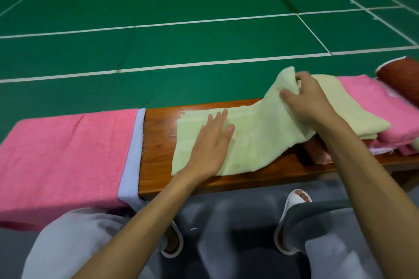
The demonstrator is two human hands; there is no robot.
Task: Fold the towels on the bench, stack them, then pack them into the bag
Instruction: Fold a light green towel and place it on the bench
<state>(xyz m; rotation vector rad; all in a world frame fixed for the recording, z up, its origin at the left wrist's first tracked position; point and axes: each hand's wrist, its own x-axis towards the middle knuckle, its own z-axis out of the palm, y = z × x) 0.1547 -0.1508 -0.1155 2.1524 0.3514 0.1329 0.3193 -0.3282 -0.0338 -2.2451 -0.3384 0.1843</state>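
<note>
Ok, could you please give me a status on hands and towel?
Left hand flat on pale green terry towel, pressing it to wooden bench. Right hand grips its lifted end. Stack of folded pink and green towels beside right hand.

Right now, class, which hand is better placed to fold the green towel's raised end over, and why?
Right hand: its fingers pinch the green towel at its raised end, while the left hand lies flat, pinning the spread part.

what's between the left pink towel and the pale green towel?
Head view: a bare strip of wooden bench, a few loose threads on it. The pink towel and the pale green towel do not touch.
</note>
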